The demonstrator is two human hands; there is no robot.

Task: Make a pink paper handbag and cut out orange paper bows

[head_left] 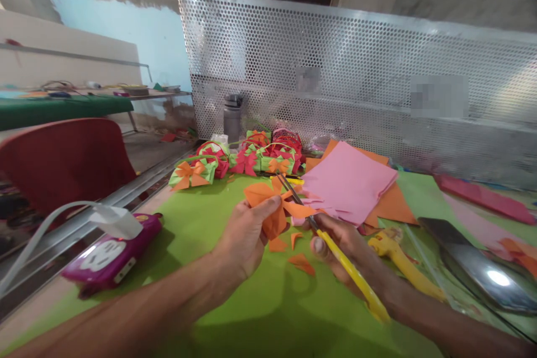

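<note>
My left hand (245, 232) is closed on an orange paper bow (262, 196), pinching it with the thumb on top. In my right hand (342, 246) is a pair of scissors (350, 271) with yellow handles. Their dark blades lie slightly apart at the bow's right side, by an orange paper strip (300, 211). Whether the blades touch the paper I cannot tell. Orange paper scraps (302, 263) lie on the green table surface (251, 324) below the hands. Behind them stand several small green and red paper baskets (210, 172) with bows and handles.
Pink paper sheets (348, 179) lie over orange ones at the right. Nearby are a yellow glue gun (405, 265) and a dark phone (478, 263). A purple power strip (113, 254) with a white charger sits left. A grey bottle (232, 117) stands before the perforated metal panel (356, 67).
</note>
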